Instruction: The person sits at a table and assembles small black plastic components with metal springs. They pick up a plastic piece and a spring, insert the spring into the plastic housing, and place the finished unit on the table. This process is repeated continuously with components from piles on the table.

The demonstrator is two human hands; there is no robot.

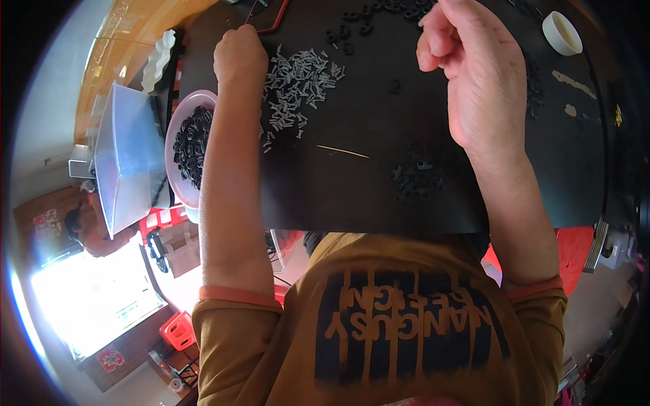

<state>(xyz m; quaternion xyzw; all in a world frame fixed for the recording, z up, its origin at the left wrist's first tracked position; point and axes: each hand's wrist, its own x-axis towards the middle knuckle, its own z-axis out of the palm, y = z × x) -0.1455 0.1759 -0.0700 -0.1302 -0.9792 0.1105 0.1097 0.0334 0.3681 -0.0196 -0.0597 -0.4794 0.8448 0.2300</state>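
Note:
My left hand [240,57] is closed at the far left of the dark table, beside a pile of small silvery screws [301,84]. Its fingertips point away from me, so what they may hold is hidden. A red-edged object [274,20] lies just past it, cut off by the upper edge. My right hand [481,81] is raised over the table's right half, its fingers curled in. Anything between those fingers is too small or hidden to make out. Several black plastic pieces [399,8] lie beyond it, and a dark cluster of similar parts [418,172] sits nearer me.
A pink bowl [173,145] full of black parts stands left of my left forearm. A thin yellowish stick [342,151] lies mid-table. At the far right are a small white cup [562,34] and beige scraps [574,84]. A translucent bin [125,159] stands at the left.

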